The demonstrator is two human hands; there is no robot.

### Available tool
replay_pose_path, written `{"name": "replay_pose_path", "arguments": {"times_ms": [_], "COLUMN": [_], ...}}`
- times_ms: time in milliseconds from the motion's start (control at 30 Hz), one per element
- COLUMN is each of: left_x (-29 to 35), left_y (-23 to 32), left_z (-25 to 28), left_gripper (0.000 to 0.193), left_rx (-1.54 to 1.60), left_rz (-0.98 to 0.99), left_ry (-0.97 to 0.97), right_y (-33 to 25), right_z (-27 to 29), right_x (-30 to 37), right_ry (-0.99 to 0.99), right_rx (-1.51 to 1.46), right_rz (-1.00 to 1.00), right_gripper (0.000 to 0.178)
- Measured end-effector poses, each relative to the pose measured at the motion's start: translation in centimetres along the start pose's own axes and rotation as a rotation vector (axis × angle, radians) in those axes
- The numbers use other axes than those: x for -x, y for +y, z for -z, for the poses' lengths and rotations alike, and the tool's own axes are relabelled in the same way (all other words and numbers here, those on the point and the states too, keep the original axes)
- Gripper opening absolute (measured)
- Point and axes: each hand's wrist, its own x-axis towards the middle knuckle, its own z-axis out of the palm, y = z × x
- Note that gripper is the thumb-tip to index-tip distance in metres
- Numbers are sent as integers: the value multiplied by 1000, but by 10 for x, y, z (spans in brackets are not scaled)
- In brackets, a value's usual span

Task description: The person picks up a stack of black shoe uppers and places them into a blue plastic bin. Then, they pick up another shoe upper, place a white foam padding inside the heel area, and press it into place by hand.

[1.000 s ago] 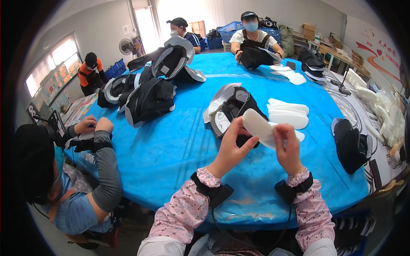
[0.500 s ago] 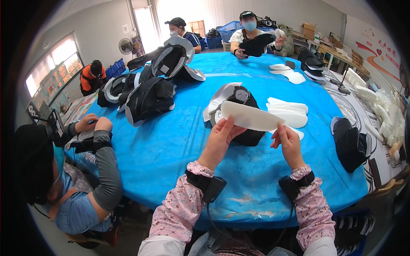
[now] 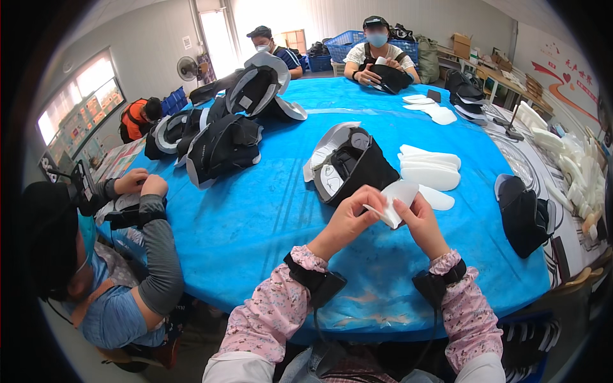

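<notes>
Between my two hands a white foam pad (image 3: 401,193) is bent into a sharp fold. My left hand (image 3: 357,214) is closed on its left end, fingers pinched. The right end sits in my right hand (image 3: 418,220), thumb pressed on the near face. Just beyond my left hand a black fabric cap-like piece (image 3: 367,169) with a pale brim stands with its hollow side up. White pads show inside it. To its right several white foam pads (image 3: 431,167) lie in an overlapping pile, near my right hand.
A heap of black cap-like pieces (image 3: 223,150) lies left on the blue-covered table (image 3: 255,255). Another black piece (image 3: 522,217) is at the right edge. A co-worker (image 3: 121,281) sits close on the left; another (image 3: 380,64) handles a black piece at the far side.
The white pad was flat and stretched between my hands; now it is folded and nearer to me. My hands have come closer together. The far co-worker has lowered a black piece.
</notes>
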Motion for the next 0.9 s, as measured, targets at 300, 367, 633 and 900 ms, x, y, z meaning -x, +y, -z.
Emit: {"name": "replay_pose_path", "arguments": {"times_ms": [300,367,633,900], "left_x": [3,3,0,0], "left_y": [-4,-6,-4,-8], "left_z": [-24,-20,-17,-14], "left_gripper": [79,72,32,25], "left_rx": [146,132,174,134], "left_rz": [158,186,260,246], "left_ry": [76,80,268,275], "right_y": [-14,-16,-16,-21], "right_z": [8,8,7,-6], "right_x": [4,5,4,10], "right_ry": [94,53,-25,253], "right_rx": [680,675,672,973], "right_rz": [438,497,581,577], "right_gripper": [27,30,40,37]}}
